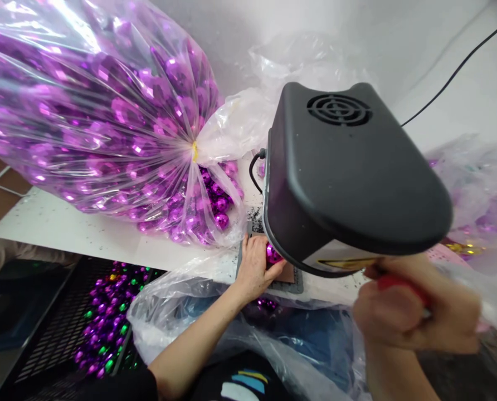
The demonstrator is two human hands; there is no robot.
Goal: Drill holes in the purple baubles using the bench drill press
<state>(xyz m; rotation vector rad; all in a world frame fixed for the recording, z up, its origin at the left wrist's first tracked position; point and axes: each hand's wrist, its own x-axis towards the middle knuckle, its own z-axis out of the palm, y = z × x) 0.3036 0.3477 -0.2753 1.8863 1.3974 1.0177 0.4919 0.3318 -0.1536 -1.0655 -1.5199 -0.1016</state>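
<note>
Item one: purple faceted ball, single, located just past six o'clock towards five from the centre of view, over a brown pad on a grey base plate; partly covered by the machine.

Item two: left hand, at six o'clock. The ball is held in the narrow gap between thumb and fingers; the fingers are laid close together on its left side.

Item three: right hand, at four o'clock, blurred by motion. The fingers are curled closed around a red handle; their exact placement cannot be told.

Item four: black machine housing, between two and three o'clock, fitted with a round vent grille on top and a pale label at its lower edge.

Item five: tied clear plastic bag, at ten o'clock, filled with purple faceted balls and gathered by a yellow tie.

Item six: white table, on which the bag is rested; black specks are scattered beside the base plate.

Item seven: black crate, at eight o'clock, in which small purple and green balls are contained.

Item eight: open clear plastic sheeting, at seven o'clock, spread below the table edge.

Item nine: black cable, at two o'clock, strung before a pale wall.
</note>
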